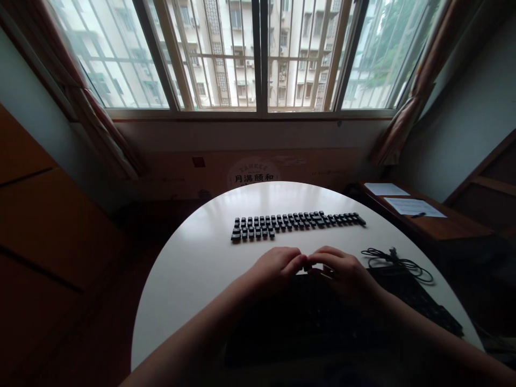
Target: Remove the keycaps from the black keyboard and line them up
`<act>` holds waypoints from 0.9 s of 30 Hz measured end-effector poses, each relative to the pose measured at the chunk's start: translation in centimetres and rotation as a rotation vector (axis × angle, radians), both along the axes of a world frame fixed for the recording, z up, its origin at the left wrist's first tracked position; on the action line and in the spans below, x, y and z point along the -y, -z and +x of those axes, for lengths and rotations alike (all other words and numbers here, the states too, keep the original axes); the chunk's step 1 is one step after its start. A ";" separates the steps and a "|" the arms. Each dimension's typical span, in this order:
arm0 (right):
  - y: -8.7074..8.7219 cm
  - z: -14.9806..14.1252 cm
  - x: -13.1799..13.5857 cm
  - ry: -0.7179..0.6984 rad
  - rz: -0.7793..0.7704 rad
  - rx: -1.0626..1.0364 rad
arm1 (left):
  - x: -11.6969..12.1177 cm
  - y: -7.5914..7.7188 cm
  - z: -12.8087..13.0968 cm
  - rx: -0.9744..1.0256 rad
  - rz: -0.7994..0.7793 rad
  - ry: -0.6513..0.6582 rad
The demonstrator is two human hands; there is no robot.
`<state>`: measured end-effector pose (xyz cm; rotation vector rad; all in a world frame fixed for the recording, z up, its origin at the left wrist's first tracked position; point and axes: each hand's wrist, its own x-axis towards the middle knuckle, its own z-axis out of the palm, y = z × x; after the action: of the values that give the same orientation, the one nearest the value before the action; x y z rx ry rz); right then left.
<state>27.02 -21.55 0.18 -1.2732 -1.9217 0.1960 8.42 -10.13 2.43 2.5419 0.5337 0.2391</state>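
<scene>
My left hand (279, 265) and my right hand (341, 269) meet above the near middle of the round white table (181, 290). Between their fingertips is a small black keycap (307, 265), pinched from both sides and partly covered by the fingers. Beneath my hands and forearms lies a black keyboard (423, 299), its middle in deep shadow and its right end showing. Beyond my hands, several loose black keycaps (278, 222) stand in neat rows across the table, the nearest row reaching only along the left part.
A coiled black cable (403, 263) rests behind the keyboard's right end. To the right, a brown wooden surface (455, 228) carries sheets of paper (415, 206) and a dark pen (418, 215). A barred window (260, 64) and a printed cardboard panel (314, 166) are past the table.
</scene>
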 end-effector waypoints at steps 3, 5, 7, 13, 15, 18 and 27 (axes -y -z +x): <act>-0.1 0.6 -1.6 0.011 -0.116 0.038 | -1.2 0.7 -0.3 -0.162 0.214 -0.106; 0.1 1.2 -3.3 0.025 -0.194 0.123 | -2.1 1.3 -0.6 -0.312 0.279 -0.128; 0.4 1.8 -5.4 0.056 -0.258 0.204 | -2.7 1.7 -0.8 -0.369 0.275 -0.123; 2.1 1.9 -11.1 0.154 -0.305 0.279 | -3.0 1.9 -1.1 -0.391 0.269 -0.073; 2.6 1.4 -12.3 0.168 -0.308 0.285 | -2.9 1.8 -1.3 -0.395 0.273 -0.060; 3.1 0.7 -13.3 0.191 -0.308 0.283 | -3.0 1.7 -1.4 -0.395 0.278 -0.048; 3.8 0.1 -13.9 0.232 -0.290 0.247 | -3.2 1.9 -1.3 -0.394 0.271 -0.028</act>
<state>27.09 -7.64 -3.59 -1.7730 -1.9792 0.2116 7.14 -6.93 0.57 2.8635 0.7264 -0.1998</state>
